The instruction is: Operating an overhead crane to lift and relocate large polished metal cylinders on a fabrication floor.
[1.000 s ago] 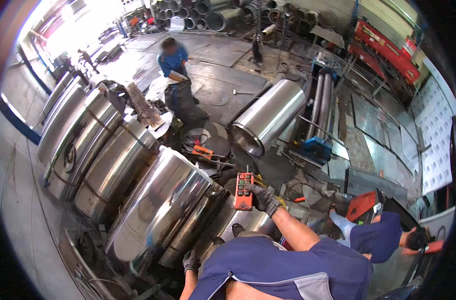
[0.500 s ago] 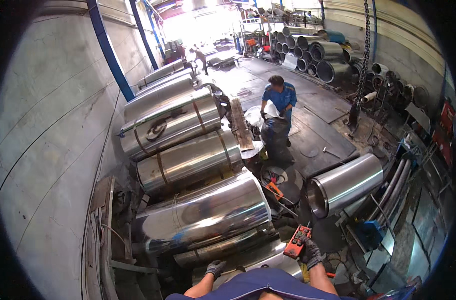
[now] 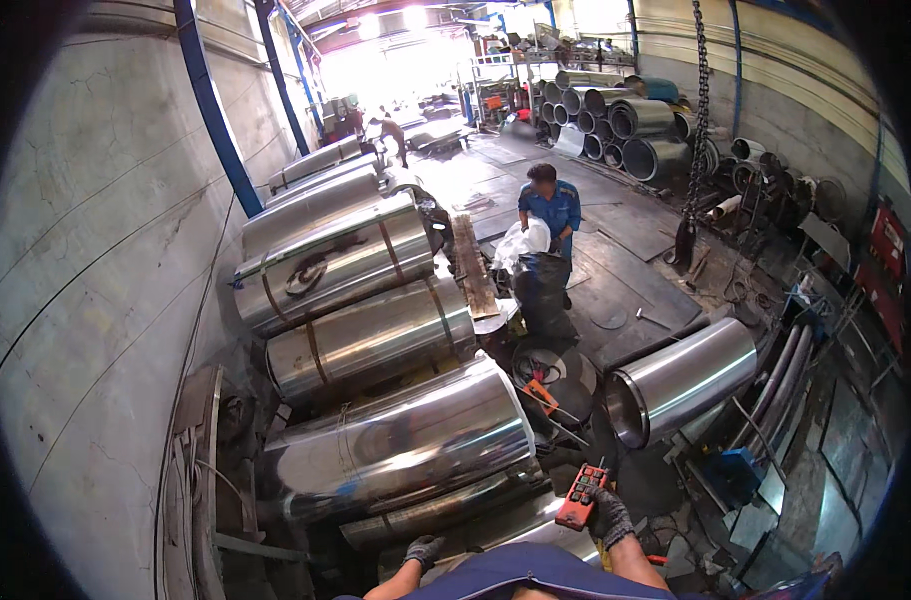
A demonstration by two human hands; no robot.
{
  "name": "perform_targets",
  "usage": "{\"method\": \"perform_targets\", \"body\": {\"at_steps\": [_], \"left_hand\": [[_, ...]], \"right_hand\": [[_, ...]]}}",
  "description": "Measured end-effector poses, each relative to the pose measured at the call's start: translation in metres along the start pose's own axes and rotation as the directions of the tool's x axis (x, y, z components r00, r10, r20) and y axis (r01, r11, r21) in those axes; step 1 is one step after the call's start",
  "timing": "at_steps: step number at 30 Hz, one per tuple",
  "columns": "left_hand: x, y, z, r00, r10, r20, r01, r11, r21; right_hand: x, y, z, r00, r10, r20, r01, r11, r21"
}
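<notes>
My right hand (image 3: 611,519), in a grey glove, is closed around an orange handheld crane remote (image 3: 579,500) with a short antenna and dark buttons. The remote is held out in front of my body, its button face turned up. My left hand (image 3: 425,551), also gloved, is low at the left, fingers extended, over or on the nearest shiny metal roll (image 3: 510,538); whether it touches is hard to tell. Just beyond lie a thin metal roll (image 3: 440,508) and a large polished metal roll (image 3: 405,435).
Strapped metal rolls (image 3: 370,340) line the left wall. A hollow steel cylinder (image 3: 690,380) lies at right. A co-worker in blue (image 3: 552,205) handles white sheeting (image 3: 523,243) above a dark bundle (image 3: 541,295). A lifting chain (image 3: 697,130) hangs at right; cylinders (image 3: 640,120) are stacked behind.
The view has shifted slightly. The co-worker's posture has straightened a little, and the white sheeting is spread further left. My right hand keeps hold of the remote.
</notes>
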State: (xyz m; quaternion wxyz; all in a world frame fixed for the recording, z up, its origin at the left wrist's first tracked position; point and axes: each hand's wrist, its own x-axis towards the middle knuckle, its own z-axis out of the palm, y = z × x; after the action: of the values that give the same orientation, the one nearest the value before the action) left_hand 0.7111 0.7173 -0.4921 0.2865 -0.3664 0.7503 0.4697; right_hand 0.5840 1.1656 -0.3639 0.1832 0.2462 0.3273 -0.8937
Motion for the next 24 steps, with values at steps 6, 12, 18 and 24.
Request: {"method": "perform_targets", "body": {"at_steps": [6, 12, 18, 24], "left_hand": [[0.017, -0.006, -0.001, 0.992, 0.124, -0.006, -0.123, 0.989, 0.078], [0.053, -0.036, 0.011, 0.984, 0.163, -0.069, -0.161, 0.986, 0.035], [0.051, -0.031, -0.002, 0.967, 0.255, -0.020, -0.254, 0.966, 0.043], [0.048, -0.002, -0.003, 0.989, 0.147, -0.003, -0.147, 0.988, -0.041]], "right_hand": [[0.007, 0.008, -0.016, 1.000, -0.017, 0.013, 0.017, 1.000, 0.019], [0.009, 0.018, -0.031, 0.996, 0.008, 0.086, -0.010, 0.999, 0.031], [0.020, 0.019, -0.021, 0.994, 0.023, 0.111, -0.018, 0.999, -0.050], [0.026, 0.022, -0.025, 0.993, 0.043, 0.112, -0.038, 0.998, -0.048]]}}
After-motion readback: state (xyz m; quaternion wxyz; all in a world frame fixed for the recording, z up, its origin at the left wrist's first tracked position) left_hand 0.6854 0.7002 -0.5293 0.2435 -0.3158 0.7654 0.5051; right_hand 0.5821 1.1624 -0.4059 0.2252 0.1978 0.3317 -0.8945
